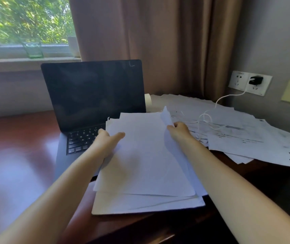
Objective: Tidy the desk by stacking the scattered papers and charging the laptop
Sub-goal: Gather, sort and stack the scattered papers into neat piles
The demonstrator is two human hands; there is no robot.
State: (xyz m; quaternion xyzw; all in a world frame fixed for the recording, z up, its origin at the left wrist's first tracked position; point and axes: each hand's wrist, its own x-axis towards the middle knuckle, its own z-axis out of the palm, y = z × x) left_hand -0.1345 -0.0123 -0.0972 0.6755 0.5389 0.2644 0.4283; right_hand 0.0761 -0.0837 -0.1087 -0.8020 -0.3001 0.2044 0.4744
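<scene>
Counter of dark red wood shows glossy on the left. The open laptop stands on it with its screen dark, and no lead to it shows.

Just right of the keyboard, the left hand grips the left edge of the stack of papers. Its thumb lies over the top sheet and its fingers are hidden beneath, probably to steady the pile while it is squared. The stack lies between the two hands, its left part overlapping the laptop's right side.

At the stack's far right corner, the right hand pinches a sheet whose edge curls upward, likely to draw it in line with the rest.

Further right, the scattered papers fan across the counter, well apart from the left hand and just beside the right one. A white cable lies looped on them and runs up to a black charger plugged into the wall socket. I cannot make out its free end. The cable will probably need lifting off the loose sheets before they can join the stack.
</scene>
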